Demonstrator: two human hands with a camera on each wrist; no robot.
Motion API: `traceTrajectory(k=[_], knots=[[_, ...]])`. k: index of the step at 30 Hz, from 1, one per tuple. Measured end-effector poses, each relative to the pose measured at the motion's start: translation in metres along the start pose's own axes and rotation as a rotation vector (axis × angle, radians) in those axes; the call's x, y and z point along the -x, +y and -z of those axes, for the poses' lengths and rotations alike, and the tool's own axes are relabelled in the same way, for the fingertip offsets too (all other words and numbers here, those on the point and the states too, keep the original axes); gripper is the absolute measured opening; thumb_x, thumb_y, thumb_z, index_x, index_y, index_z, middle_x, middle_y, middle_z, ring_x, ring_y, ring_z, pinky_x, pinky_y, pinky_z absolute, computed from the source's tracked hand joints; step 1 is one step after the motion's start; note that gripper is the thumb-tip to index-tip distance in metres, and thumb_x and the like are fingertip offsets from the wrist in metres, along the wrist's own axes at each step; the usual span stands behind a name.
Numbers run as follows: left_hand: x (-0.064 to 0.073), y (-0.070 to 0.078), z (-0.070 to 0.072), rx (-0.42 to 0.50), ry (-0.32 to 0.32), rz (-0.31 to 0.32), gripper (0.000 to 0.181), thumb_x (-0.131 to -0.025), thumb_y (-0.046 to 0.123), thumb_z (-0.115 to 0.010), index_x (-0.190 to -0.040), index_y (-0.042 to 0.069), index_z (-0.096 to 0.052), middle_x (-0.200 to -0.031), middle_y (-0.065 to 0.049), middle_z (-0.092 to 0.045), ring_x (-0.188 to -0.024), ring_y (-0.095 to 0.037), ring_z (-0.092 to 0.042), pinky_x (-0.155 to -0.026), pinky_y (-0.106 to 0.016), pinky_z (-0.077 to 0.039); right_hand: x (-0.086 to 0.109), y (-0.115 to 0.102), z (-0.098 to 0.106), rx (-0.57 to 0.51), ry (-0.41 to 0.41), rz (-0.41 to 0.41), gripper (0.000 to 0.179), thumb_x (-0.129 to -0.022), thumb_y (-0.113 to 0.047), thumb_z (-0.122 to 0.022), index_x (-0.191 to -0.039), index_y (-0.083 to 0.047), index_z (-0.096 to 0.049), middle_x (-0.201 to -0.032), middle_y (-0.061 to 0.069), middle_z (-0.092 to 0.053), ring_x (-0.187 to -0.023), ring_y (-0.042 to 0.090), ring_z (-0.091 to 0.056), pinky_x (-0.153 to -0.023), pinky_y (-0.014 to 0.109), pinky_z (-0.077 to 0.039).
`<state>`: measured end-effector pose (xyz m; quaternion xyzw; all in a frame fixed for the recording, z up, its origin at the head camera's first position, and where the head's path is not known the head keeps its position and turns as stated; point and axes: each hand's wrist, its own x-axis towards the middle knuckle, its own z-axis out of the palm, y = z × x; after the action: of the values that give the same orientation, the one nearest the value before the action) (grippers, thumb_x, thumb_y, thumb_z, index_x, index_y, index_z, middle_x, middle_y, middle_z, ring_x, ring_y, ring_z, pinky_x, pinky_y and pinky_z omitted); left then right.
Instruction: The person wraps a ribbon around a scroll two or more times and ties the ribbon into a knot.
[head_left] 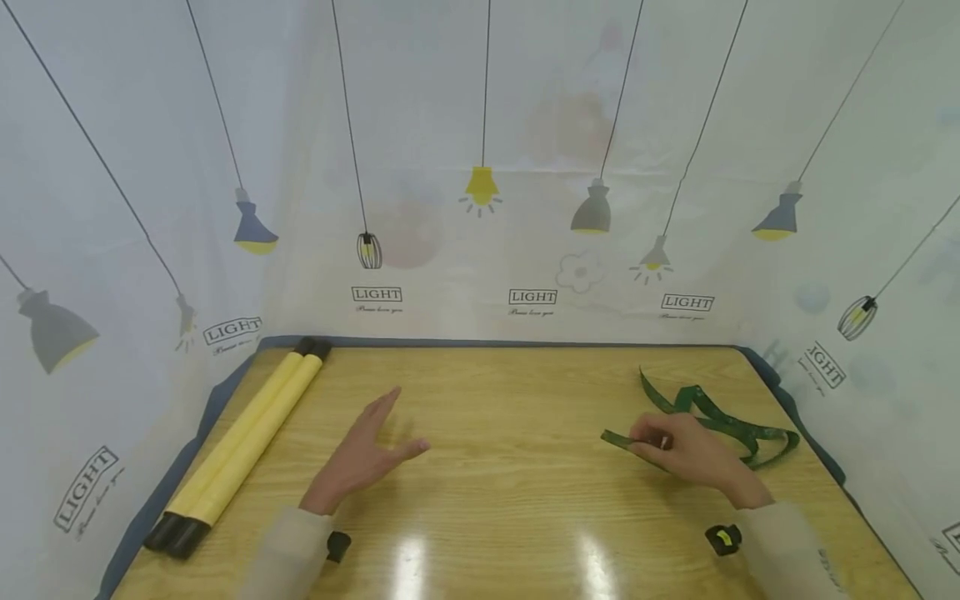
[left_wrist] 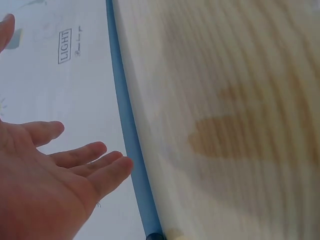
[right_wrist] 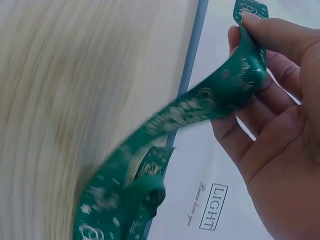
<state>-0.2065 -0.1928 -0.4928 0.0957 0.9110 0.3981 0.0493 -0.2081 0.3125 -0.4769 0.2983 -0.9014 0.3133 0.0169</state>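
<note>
A green ribbon (right_wrist: 185, 112) with pale printed lettering hangs from my right hand (head_left: 686, 450); thumb and fingertip pinch it close to one end. In the head view the rest of the ribbon (head_left: 776, 435) lies in loose loops on the table at the right, behind and beside that hand. My left hand (head_left: 363, 454) is over the left middle of the table with fingers and thumb spread, holding nothing. The left wrist view shows the same palm (left_wrist: 45, 190) and its extended fingers, touching no object.
Two yellow rolls (head_left: 247, 433) with black ends lie side by side along the table's left edge. The wood-grain table (head_left: 480, 500) has a blue border (head_left: 487, 341) at the back. White sheets (head_left: 442, 100) printed with lamps enclose it on three sides.
</note>
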Motion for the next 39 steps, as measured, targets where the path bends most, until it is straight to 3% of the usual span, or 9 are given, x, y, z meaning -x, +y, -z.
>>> traceTrajectory(k=[5, 12, 19, 28, 32, 39], knots=[[0.002, 0.007, -0.009, 0.008, -0.012, 0.023, 0.106, -0.084, 0.071, -0.07, -0.165, 0.028, -0.018, -0.168, -0.018, -0.025, -0.151, -0.048, -0.03, -0.116, -0.069, -0.031, -0.008, -0.008, -0.005, -0.044, 0.006, -0.005, 0.006, -0.099, -0.022, -0.069, -0.1, -0.027, -0.069, -0.083, -0.007, -0.07, -0.07, 0.0, -0.058, -0.061, 0.024, -0.049], [0.004, 0.017, -0.021, 0.013, -0.007, 0.005, 0.104, -0.083, 0.071, -0.071, -0.164, 0.027, -0.024, -0.166, -0.019, -0.03, -0.149, -0.047, -0.034, -0.115, -0.069, -0.033, -0.017, -0.018, -0.014, -0.129, 0.026, -0.027, 0.005, -0.099, -0.021, -0.069, -0.101, -0.025, -0.072, -0.085, -0.003, -0.072, -0.074, 0.003, -0.062, -0.063, 0.025, -0.052], [0.006, 0.021, -0.037, 0.073, -0.016, -0.01, 0.101, -0.083, 0.065, -0.076, -0.163, 0.026, -0.028, -0.164, -0.014, -0.036, -0.149, -0.041, -0.037, -0.115, -0.067, -0.034, -0.025, -0.026, -0.029, -0.145, 0.009, -0.063, 0.006, -0.1, -0.029, -0.068, -0.1, -0.026, -0.073, -0.084, -0.01, -0.07, -0.073, 0.002, -0.061, -0.063, 0.025, -0.052], [0.008, 0.031, -0.052, 0.119, -0.011, -0.052, 0.091, -0.088, 0.053, -0.077, -0.16, 0.017, -0.035, -0.156, -0.017, -0.047, -0.144, -0.038, -0.046, -0.114, -0.063, -0.038, -0.036, -0.036, -0.045, -0.196, -0.042, -0.067, 0.017, -0.104, -0.033, -0.062, -0.103, -0.021, -0.074, -0.094, 0.005, -0.074, -0.084, 0.004, -0.067, -0.078, 0.029, -0.056], [0.008, 0.035, -0.057, 0.182, -0.046, -0.091, 0.086, -0.092, 0.046, -0.076, -0.16, 0.013, -0.035, -0.156, -0.019, -0.046, -0.143, -0.037, -0.046, -0.115, -0.059, -0.04, -0.039, -0.041, -0.051, -0.206, -0.06, -0.109, 0.019, -0.103, -0.039, -0.062, -0.103, -0.024, -0.074, -0.094, 0.003, -0.075, -0.086, 0.004, -0.067, -0.079, 0.029, -0.055], [0.003, 0.043, -0.066, 0.285, -0.117, -0.164, 0.075, -0.097, 0.044, -0.07, -0.158, 0.014, -0.037, -0.149, -0.02, -0.052, -0.136, -0.036, -0.054, -0.11, -0.054, -0.048, -0.048, -0.053, -0.055, -0.267, -0.087, -0.054, 0.017, -0.104, -0.033, -0.062, -0.102, -0.02, -0.073, -0.082, -0.002, -0.065, -0.073, 0.004, -0.06, -0.069, 0.026, -0.052]])
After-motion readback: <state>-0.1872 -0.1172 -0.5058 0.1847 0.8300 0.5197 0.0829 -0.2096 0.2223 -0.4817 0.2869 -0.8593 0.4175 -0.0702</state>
